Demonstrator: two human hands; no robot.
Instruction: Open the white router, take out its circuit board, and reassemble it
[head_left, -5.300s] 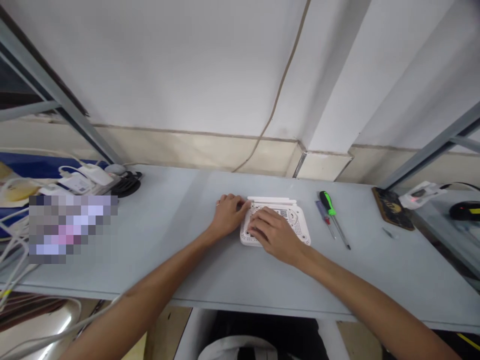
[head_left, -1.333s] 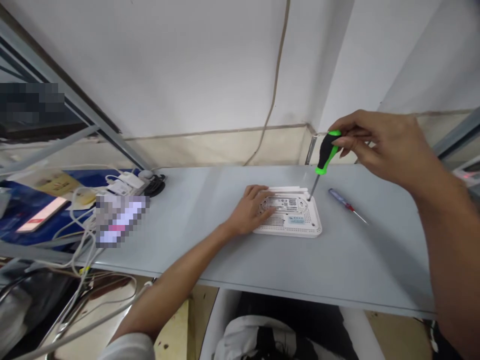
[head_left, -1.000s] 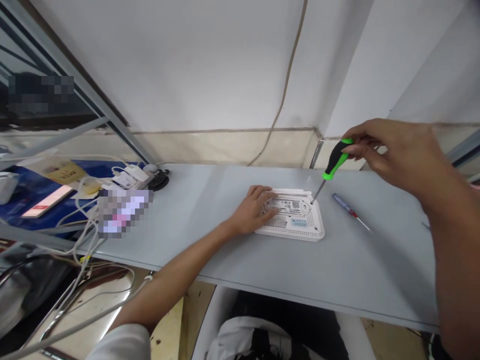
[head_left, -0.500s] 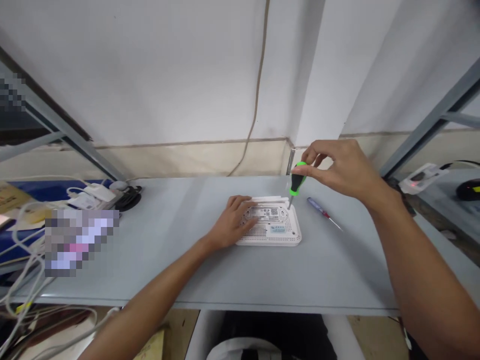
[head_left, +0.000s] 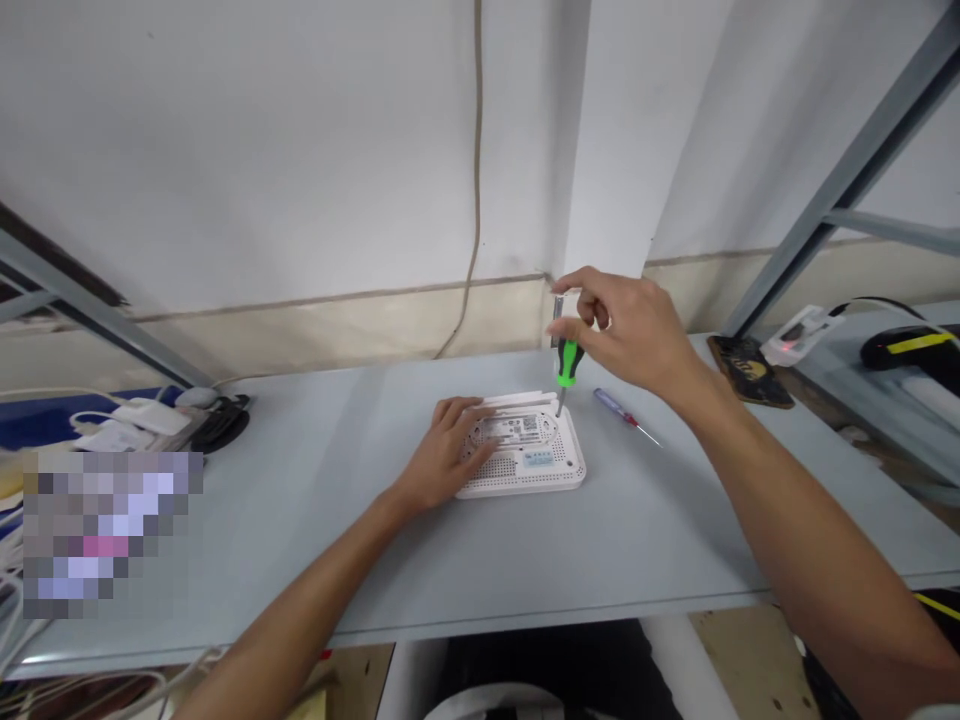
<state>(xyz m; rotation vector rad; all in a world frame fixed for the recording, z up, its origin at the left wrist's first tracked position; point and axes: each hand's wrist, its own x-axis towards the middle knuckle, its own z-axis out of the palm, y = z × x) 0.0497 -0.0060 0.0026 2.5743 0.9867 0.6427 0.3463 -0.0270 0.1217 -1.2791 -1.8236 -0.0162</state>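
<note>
A white router-like device (head_left: 551, 478) with vent holes and labels lies flat on the grey table (head_left: 300, 540). My left hand (head_left: 450, 452) rests on its left part, fingers spread. Above the device's upper right corner stands a green and black screwdriver (head_left: 570, 362), upright, its tip at a hole there. My right hand (head_left: 619, 325) is at the top of its handle, with thumb and index finger apart around the handle's top end. To the right of the device lies a second screwdriver (head_left: 615, 404) with a clear purple-blue handle and a red collar.
A dark phone-like object (head_left: 750, 370) lies at the right by a white power strip (head_left: 801, 335). White adapters (head_left: 154, 418) and cables crowd the left side. Metal posts (head_left: 847, 170) rise at both sides, before a wall.
The view has shifted to the right, so the scene sits further left. My right thumb and index finger have spread apart at the screwdriver handle. My left hand stays on the device.
</note>
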